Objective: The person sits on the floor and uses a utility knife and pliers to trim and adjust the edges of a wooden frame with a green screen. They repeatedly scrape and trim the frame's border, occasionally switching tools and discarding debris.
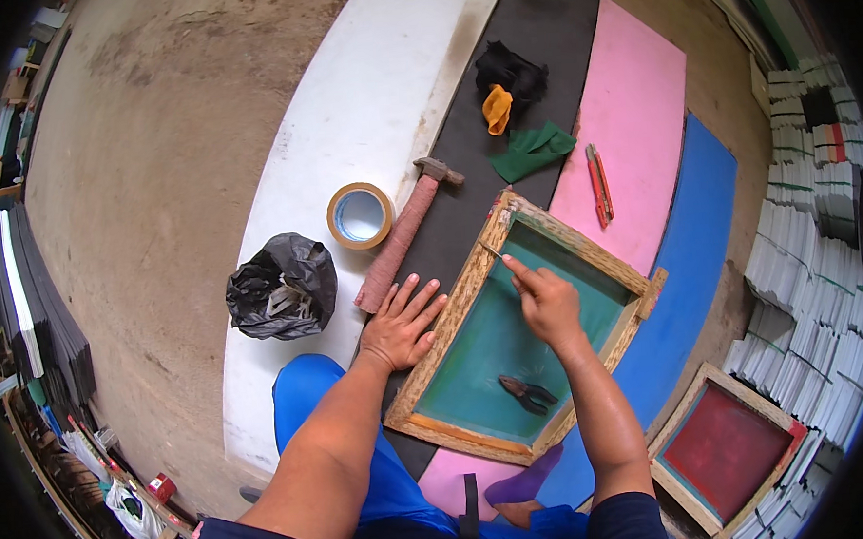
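Observation:
A wooden frame (475, 444) with teal mesh (479, 330) lies tilted in front of me. My left hand (400, 325) rests flat beside its left bar, fingers spread, fingertips close to that bar. Over the mesh, my right hand (551, 307) is closed in a pinch with its index finger forward. A small thin sliver (492, 252) shows at those fingertips by the inner edge of the left bar; its kind is too small to tell. Pliers (528, 393) with dark handles lie on the mesh near the bottom bar. Beyond my left hand is a hammer (405, 234) with a wrapped reddish handle.
Left of the hammer are a tape roll (338, 228) and an open black plastic bag (258, 313). Black (514, 72), orange (496, 112) and green cloths (531, 152) lie farther off. A red utility knife (599, 186) lies on a pink sheet (637, 93). A red-meshed frame (724, 449) leans by paper-like stacks (791, 241).

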The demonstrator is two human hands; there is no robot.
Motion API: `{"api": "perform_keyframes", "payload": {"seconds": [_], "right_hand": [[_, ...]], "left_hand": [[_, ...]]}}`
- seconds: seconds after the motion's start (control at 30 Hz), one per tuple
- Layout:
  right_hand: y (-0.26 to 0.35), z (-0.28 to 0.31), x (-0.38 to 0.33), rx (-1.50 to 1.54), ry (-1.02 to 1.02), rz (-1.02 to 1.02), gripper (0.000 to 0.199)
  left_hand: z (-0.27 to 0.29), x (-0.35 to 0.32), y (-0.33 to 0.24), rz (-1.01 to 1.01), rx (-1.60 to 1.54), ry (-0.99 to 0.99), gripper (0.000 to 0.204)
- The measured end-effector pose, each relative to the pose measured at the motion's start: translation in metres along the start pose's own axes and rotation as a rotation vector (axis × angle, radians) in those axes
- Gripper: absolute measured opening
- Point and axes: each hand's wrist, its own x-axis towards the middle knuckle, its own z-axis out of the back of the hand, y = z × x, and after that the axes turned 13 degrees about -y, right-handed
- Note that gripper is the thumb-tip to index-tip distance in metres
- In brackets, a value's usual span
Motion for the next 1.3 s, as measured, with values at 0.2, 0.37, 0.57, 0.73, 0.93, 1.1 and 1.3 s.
{"api": "perform_keyframes", "payload": {"seconds": [0.2,0.37,0.57,0.73,0.93,1.1,1.3], "right_hand": [[0.018,0.032,0.039,0.863,0.414,-1.093,0.035],[0.012,0.021,0.011,0.239,0.046,-0.312,0.033],[0.025,0.026,0.01,-0.048,0.041,-0.268,0.031],[0.033,0.028,0.008,-0.13,0.031,-0.228,0.031],[0.034,0.027,0.004,-0.146,0.003,-0.21,0.031],[0.036,0.029,0.006,-0.218,0.03,-0.147,0.033],[0.053,0.024,0.003,-0.578,0.06,0.043,0.04]], "left_hand": [[-0.001,-0.002,0.0,0.002,-0.005,-0.01,0.064],[-0.001,0.0,0.001,0.006,-0.014,-0.004,0.064],[0.001,0.001,0.0,0.001,-0.025,-0.017,0.064],[0.001,0.001,0.0,0.01,-0.041,-0.014,0.064],[0.002,0.001,0.0,-0.003,-0.04,-0.03,0.063],[0.0,-0.001,0.001,-0.009,0.012,-0.013,0.068],[0.001,0.001,-0.001,-0.018,0.046,0.009,0.068]]}}
